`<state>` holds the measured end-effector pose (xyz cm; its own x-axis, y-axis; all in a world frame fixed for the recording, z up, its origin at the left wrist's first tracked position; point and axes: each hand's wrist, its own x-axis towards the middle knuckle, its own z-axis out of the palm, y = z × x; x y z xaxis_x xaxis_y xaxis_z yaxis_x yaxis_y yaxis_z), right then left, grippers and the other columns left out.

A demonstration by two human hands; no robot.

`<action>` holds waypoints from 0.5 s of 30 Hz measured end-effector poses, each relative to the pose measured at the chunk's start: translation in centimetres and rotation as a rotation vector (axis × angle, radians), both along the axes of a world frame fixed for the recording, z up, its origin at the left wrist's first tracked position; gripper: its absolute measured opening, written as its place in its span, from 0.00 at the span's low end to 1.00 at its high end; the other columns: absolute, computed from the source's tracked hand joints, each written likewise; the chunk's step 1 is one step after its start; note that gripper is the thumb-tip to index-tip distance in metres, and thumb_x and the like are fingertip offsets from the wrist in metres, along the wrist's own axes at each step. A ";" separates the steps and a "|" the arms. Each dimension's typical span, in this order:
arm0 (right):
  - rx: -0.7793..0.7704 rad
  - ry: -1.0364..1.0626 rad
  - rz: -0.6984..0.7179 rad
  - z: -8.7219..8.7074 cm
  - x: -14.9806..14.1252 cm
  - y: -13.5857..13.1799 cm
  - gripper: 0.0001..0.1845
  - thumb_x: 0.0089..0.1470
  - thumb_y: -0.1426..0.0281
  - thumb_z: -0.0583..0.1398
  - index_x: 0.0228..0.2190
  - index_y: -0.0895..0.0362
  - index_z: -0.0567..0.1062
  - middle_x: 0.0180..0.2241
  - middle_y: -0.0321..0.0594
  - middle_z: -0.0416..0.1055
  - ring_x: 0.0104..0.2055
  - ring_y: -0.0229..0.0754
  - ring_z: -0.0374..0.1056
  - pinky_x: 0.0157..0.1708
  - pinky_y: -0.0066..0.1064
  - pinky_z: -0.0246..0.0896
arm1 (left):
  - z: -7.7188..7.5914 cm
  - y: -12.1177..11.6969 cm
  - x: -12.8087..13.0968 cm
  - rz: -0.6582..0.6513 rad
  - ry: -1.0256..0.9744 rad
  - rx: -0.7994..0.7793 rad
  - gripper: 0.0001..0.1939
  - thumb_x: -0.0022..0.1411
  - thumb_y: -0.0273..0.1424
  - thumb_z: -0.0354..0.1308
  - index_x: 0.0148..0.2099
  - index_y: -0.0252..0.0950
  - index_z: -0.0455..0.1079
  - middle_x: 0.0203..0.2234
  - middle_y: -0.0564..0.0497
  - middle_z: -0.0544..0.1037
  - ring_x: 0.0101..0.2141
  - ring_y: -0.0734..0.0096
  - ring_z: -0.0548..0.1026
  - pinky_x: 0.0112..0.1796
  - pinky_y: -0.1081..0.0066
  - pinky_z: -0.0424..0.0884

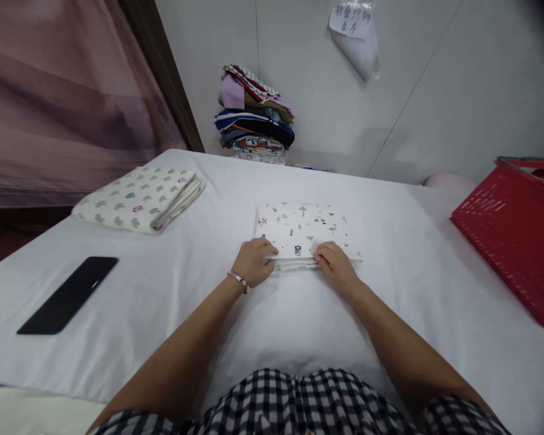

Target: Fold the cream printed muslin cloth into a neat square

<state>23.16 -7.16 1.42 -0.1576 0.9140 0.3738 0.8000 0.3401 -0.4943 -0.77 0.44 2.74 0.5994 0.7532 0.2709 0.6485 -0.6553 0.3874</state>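
A folded white cloth (306,226) with small dark prints lies flat in the middle of the table, its layers showing along the near edge. My left hand (255,261), with a silver bracelet at the wrist, grips the cloth's near left corner between thumb and fingers. On the near edge, right of the middle, my right hand (335,266) pinches the cloth, fingers on top and thumb at the front. Both hands are closed on the same cloth.
A folded cream cloth (138,196) with grey prints lies at the back left. Nearer sits a flat black phone-like slab (68,296). A red basket (517,235) stands at the right edge. Behind the white table (199,278) rises a clothes stack (256,118) by the wall.
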 end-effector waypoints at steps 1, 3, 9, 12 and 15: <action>0.002 -0.005 -0.003 0.0 0.0 0.0 0.10 0.57 0.76 0.48 0.30 0.55 0.67 0.35 0.41 0.68 0.40 0.42 0.61 0.41 0.34 0.56 | 0.0 0.0 0.0 0.018 -0.001 0.009 0.10 0.49 0.27 0.55 0.36 0.40 0.73 0.37 0.51 0.74 0.38 0.65 0.70 0.42 0.62 0.64; 0.000 -0.024 -0.002 0.0 0.0 0.0 0.10 0.56 0.76 0.48 0.30 0.55 0.67 0.35 0.41 0.68 0.40 0.42 0.61 0.41 0.34 0.56 | 0.0 0.1 0.0 0.049 -0.009 0.025 0.08 0.50 0.28 0.55 0.34 0.40 0.73 0.36 0.51 0.74 0.38 0.65 0.69 0.42 0.62 0.63; -0.024 -0.023 0.005 0.2 0.1 -0.1 0.11 0.57 0.75 0.48 0.30 0.55 0.68 0.34 0.42 0.68 0.39 0.43 0.61 0.41 0.36 0.56 | 0.5 0.1 -0.1 0.010 -0.009 0.044 0.07 0.52 0.27 0.53 0.32 0.38 0.72 0.35 0.50 0.75 0.37 0.67 0.70 0.40 0.64 0.63; -0.023 -0.013 0.014 0.2 0.1 -0.2 0.11 0.57 0.75 0.48 0.30 0.55 0.68 0.35 0.42 0.68 0.40 0.43 0.61 0.41 0.36 0.56 | 0.8 0.0 -0.3 -0.079 0.052 0.052 0.09 0.53 0.24 0.51 0.33 0.37 0.71 0.34 0.49 0.75 0.37 0.66 0.70 0.40 0.64 0.62; -0.035 -0.035 0.017 0.2 0.1 -0.3 0.11 0.57 0.74 0.48 0.30 0.55 0.68 0.35 0.42 0.68 0.39 0.44 0.61 0.41 0.37 0.55 | 0.9 -0.3 -0.4 -0.134 0.118 0.073 0.09 0.53 0.23 0.50 0.33 0.37 0.70 0.32 0.49 0.74 0.36 0.66 0.69 0.40 0.64 0.61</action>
